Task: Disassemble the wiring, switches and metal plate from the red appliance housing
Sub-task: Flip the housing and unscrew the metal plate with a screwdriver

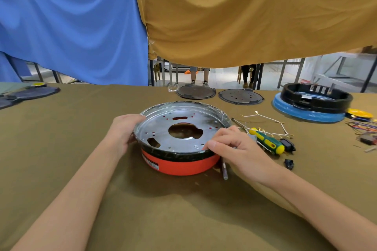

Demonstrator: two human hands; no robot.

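- Two hands on metal plate (179, 128), which sits atop red housing (181, 164) mid-desk, toward the right.
- left hand (123, 131) curls round plate's left rim; right hand (234, 144) pinches the near-right rim with its fingertips.
- Plate looks thin, stiff, light; edges likely sharp, foil-like lining may tear. Best hold: opposite rims, lift level.
- Housing probably light, could slide on the cloth.
- screwdriver (267, 142) and loose wires (271, 126) lie toward the desk's right edge.
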